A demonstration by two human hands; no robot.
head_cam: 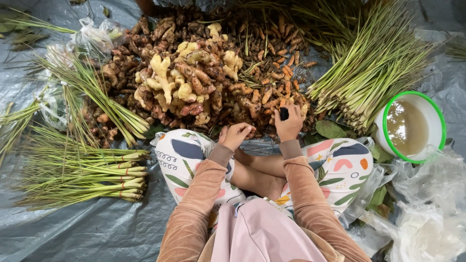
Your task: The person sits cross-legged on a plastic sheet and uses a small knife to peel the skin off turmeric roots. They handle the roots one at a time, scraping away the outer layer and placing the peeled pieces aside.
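I sit cross-legged on a grey tarp (97, 233) in front of a big heap of roots. My right hand (290, 127) is raised at the heap's near edge and grips a small black object (284, 114), which I cannot identify. My left hand (236, 136) hovers beside it over my knee with the fingers curled inward; whether it holds anything is hidden. Pale yellow ginger (170, 82) lies at the heap's centre left. Small orange-brown turmeric fingers (276, 63) lie directly beyond both hands.
Bundles of lemongrass lie to the left (97, 170) and at the upper right (369, 63). A white bowl with a green rim (439, 116) holds murky water at the right. Crumpled clear plastic bags (422, 208) lie at the lower right and more bags (92, 36) at the upper left.
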